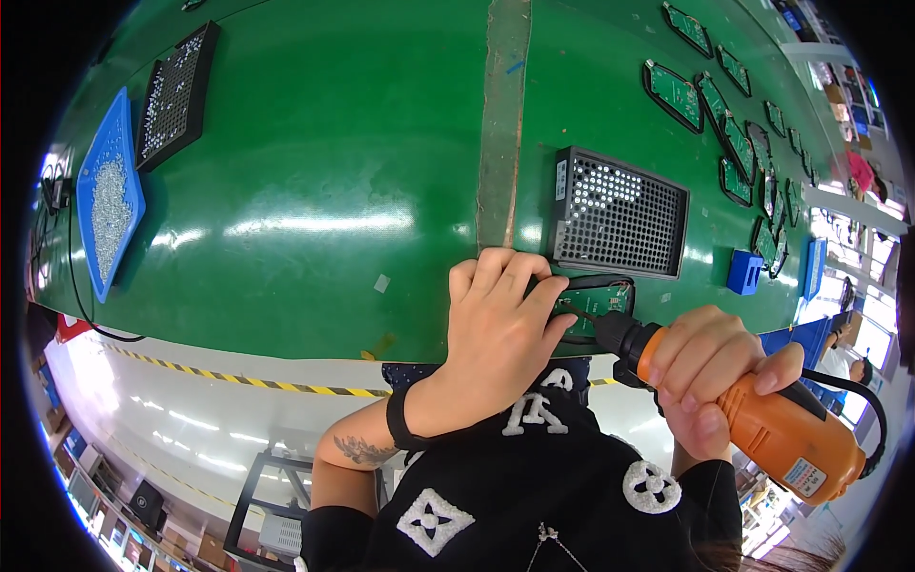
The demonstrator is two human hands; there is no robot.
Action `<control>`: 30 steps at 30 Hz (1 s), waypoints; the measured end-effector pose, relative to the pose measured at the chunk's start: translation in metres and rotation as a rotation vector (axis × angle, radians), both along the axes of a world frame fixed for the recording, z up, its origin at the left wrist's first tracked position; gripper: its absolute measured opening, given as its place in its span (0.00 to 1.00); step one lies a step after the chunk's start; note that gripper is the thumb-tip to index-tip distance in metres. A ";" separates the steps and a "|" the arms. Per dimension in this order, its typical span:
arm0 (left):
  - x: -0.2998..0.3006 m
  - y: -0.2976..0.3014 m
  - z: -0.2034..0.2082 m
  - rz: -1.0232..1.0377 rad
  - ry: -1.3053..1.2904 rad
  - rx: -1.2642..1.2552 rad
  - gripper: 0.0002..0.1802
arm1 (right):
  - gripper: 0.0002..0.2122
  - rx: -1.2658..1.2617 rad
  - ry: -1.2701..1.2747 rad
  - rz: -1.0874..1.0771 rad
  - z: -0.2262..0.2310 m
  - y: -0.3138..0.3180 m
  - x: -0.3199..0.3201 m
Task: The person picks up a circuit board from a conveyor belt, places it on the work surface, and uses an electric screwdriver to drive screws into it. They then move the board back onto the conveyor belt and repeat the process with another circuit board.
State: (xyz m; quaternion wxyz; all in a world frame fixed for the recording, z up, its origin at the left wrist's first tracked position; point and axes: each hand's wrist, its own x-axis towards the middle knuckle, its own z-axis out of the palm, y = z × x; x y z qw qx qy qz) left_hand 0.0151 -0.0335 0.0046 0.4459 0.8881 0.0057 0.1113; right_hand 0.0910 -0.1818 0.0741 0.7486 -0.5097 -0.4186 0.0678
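An orange electric screwdriver with a black nose and a cord fills my right hand, whose fingers wrap round its body. The tool's tip points left, down onto a green circuit board in a black frame at the table's near edge. My left hand lies at the board's left end, thumb and fingers bent together around that end. What sits between those fingertips is hidden by the hand. Just beyond the board stands a black screw tray with rows of holes, partly filled with shiny screws.
Several framed circuit boards lie scattered at the right. A small blue block sits near them. At the far left are a blue bin of small metal parts and another black tray. The green table has a worn seam strip.
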 end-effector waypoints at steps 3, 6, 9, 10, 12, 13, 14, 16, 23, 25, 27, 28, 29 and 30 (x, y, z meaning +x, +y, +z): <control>0.000 0.000 0.000 0.012 0.005 -0.016 0.18 | 0.22 -0.012 -0.011 0.000 0.001 0.000 0.001; 0.000 -0.001 0.000 0.009 0.000 -0.016 0.18 | 0.22 -0.019 -0.002 0.004 0.000 -0.001 0.000; 0.000 -0.001 -0.001 0.013 -0.002 -0.013 0.19 | 0.22 -0.025 0.002 0.014 0.000 0.000 0.000; 0.000 -0.001 -0.001 0.015 -0.003 -0.012 0.19 | 0.21 -0.029 0.001 0.019 0.000 0.000 0.000; -0.001 -0.001 -0.002 0.013 -0.004 -0.012 0.19 | 0.21 -0.032 -0.001 0.022 0.001 0.002 0.000; -0.001 0.000 -0.002 0.010 -0.006 -0.013 0.20 | 0.21 -0.033 -0.017 0.033 0.001 0.005 -0.001; -0.001 0.000 -0.002 0.007 -0.008 -0.013 0.20 | 0.21 -0.033 -0.033 0.043 0.001 0.008 -0.002; -0.002 0.001 -0.003 0.008 -0.005 -0.008 0.20 | 0.21 -0.029 -0.049 0.055 0.001 0.014 -0.003; 0.002 0.001 0.000 -0.002 -0.015 -0.005 0.21 | 0.18 -0.176 -0.112 -0.008 0.008 0.024 0.003; 0.001 0.002 0.004 0.009 0.001 0.013 0.20 | 0.18 -0.158 -0.128 0.032 0.008 0.026 0.003; 0.000 -0.001 0.011 0.013 -0.015 0.036 0.20 | 0.18 -0.143 -0.155 0.094 0.010 0.025 0.003; 0.000 -0.004 0.014 0.014 0.000 0.053 0.20 | 0.18 -0.130 -0.179 0.090 0.012 0.022 0.003; -0.001 -0.007 0.016 0.019 0.018 0.074 0.19 | 0.18 -0.079 -0.135 0.058 0.011 0.017 0.003; -0.002 -0.008 0.017 0.023 0.036 0.096 0.19 | 0.17 -0.025 -0.090 0.027 0.010 0.011 0.002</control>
